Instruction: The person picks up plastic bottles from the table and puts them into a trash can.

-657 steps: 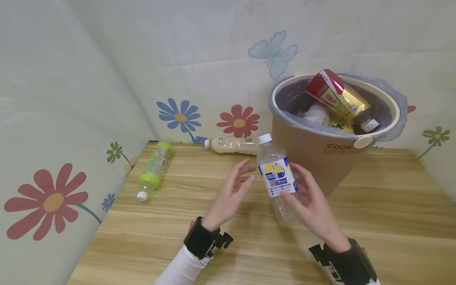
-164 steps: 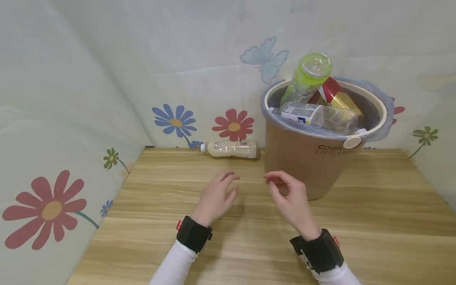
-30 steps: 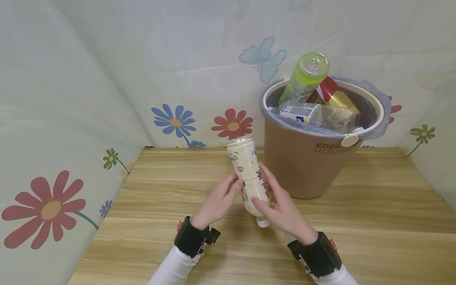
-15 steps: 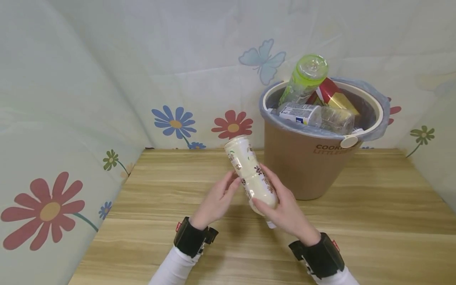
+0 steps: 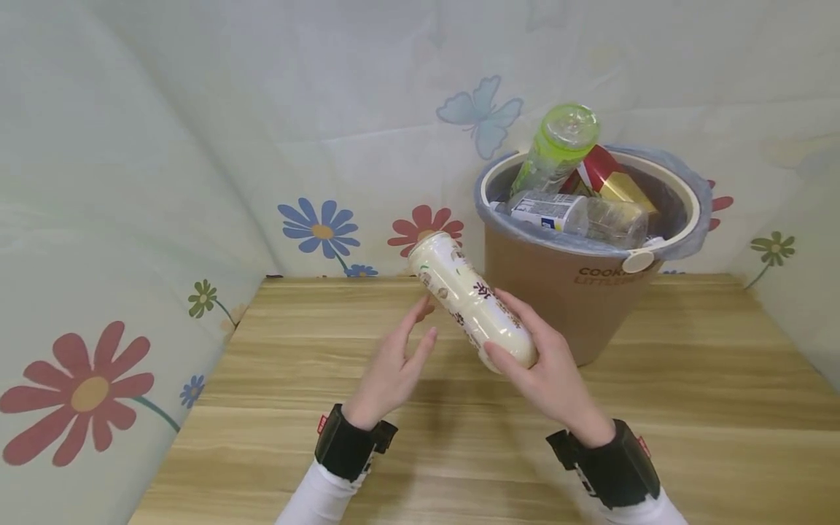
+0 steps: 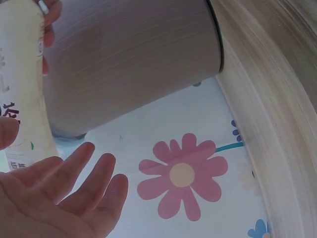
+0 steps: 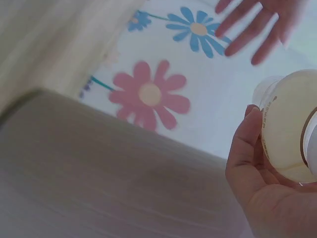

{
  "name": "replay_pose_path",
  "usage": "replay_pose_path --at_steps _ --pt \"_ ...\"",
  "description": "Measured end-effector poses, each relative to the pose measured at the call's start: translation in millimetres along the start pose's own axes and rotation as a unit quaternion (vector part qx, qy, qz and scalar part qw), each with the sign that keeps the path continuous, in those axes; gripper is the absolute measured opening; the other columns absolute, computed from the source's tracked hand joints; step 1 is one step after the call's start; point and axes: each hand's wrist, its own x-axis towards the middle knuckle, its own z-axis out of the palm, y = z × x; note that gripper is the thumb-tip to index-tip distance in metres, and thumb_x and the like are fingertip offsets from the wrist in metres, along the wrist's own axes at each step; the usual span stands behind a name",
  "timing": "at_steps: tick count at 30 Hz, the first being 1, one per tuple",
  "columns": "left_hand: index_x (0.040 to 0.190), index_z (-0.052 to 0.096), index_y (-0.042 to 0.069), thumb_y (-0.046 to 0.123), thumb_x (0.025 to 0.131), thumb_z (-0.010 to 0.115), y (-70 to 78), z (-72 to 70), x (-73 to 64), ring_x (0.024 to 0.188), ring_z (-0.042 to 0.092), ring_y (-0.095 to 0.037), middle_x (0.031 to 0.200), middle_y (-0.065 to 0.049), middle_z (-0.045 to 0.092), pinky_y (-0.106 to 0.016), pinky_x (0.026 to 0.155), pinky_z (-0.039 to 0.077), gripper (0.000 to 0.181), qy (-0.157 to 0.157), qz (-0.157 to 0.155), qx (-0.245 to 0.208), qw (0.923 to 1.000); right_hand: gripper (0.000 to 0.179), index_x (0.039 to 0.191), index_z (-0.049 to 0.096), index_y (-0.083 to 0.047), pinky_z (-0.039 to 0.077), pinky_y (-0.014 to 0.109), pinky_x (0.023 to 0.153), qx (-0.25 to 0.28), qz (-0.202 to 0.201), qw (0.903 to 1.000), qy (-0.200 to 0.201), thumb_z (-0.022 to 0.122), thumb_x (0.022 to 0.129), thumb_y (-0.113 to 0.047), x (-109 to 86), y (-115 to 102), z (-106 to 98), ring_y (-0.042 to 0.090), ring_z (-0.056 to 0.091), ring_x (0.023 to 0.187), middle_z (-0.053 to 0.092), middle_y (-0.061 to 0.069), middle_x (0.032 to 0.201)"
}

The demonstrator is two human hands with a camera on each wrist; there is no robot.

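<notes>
A cream-labelled drink bottle [image 5: 471,297] hangs tilted above the table, its base up and to the left. My right hand [image 5: 551,372] grips it near the neck end, thumb in front and fingers behind. The bottle's cap [image 7: 312,148] shows at the edge of the right wrist view; in the head view my right hand hides it. My left hand [image 5: 392,368] has its fingers spread and relaxed, just left of the bottle and apart from it. In the left wrist view the palm of the left hand [image 6: 64,203] faces up beside the bottle [image 6: 25,74].
Behind my right hand stands a brown bin [image 5: 538,292] with a blue liner [image 5: 704,211]. In it lie a green-labelled bottle [image 5: 554,149], a clear bottle [image 5: 547,211] and a red and gold container [image 5: 617,182]. The wooden table [image 5: 275,408] meets a flowered cloth backdrop [image 5: 367,102].
The bottle lay at the table's back earlier, then both hands held it. Now it tilts further, base leftward, with my left hand off it. Earlier still, green and clear bottles went into the bin.
</notes>
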Motion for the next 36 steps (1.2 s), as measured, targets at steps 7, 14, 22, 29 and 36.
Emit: replay_pose_path --at_steps 7,14,22,29,36 --pt "0.148 0.031 0.014 0.036 0.101 0.041 5.1 -0.9 2.2 0.128 0.043 -0.019 0.143 -0.008 0.045 -0.042 0.106 0.037 0.053 0.014 0.038 0.034 0.9986 0.068 0.141 0.044 -0.014 0.046 0.031 0.068 -0.029 -0.038 0.9986 0.024 0.071 0.079 -0.004 25.5 -27.8 -31.8 0.019 0.054 0.094 0.056 0.010 0.130" --pt "0.147 0.031 0.009 0.031 0.100 0.045 6.8 0.3 3.3 0.130 0.041 -0.017 0.145 -0.008 0.043 -0.040 0.107 0.036 0.054 0.015 0.056 0.052 0.9970 0.063 0.139 0.045 -0.011 0.048 0.014 0.063 -0.004 -0.041 0.9901 0.134 0.066 0.081 0.002 62.4 -58.8 -72.2 0.018 0.052 0.091 0.053 0.014 0.126" --pt "0.147 0.031 0.009 0.026 0.098 0.050 6.9 0.4 3.7 0.130 0.041 -0.019 0.147 -0.008 0.040 -0.040 0.106 0.037 0.055 0.018 0.057 0.055 0.9967 0.054 0.139 0.044 -0.017 0.049 0.013 0.065 -0.028 0.060 0.9575 0.281 0.062 0.088 -0.011 102.4 -60.9 -118.9 0.012 0.053 0.095 0.049 0.006 0.131" --pt "0.148 0.031 0.012 0.024 0.097 0.052 5.2 1.2 4.3 0.128 0.043 -0.019 0.148 -0.007 0.038 -0.041 0.106 0.037 0.057 0.014 0.055 0.059 0.9967 0.050 0.136 0.049 -0.020 0.042 0.013 0.073 -0.114 0.174 0.9396 0.272 0.063 0.088 -0.027 112.4 -32.5 -142.9 0.005 0.044 0.097 0.046 -0.003 0.122" --pt "0.147 0.032 0.012 0.024 0.096 0.054 3.5 0.4 4.1 0.129 0.043 -0.018 0.147 -0.006 0.040 -0.041 0.106 0.038 0.057 0.013 0.053 0.056 0.9970 0.044 0.133 0.055 -0.018 0.028 0.040 0.099 -0.151 0.226 0.9380 0.216 0.054 0.092 -0.032 109.8 -17.0 -148.4 0.023 0.034 0.124 0.043 0.007 0.137"
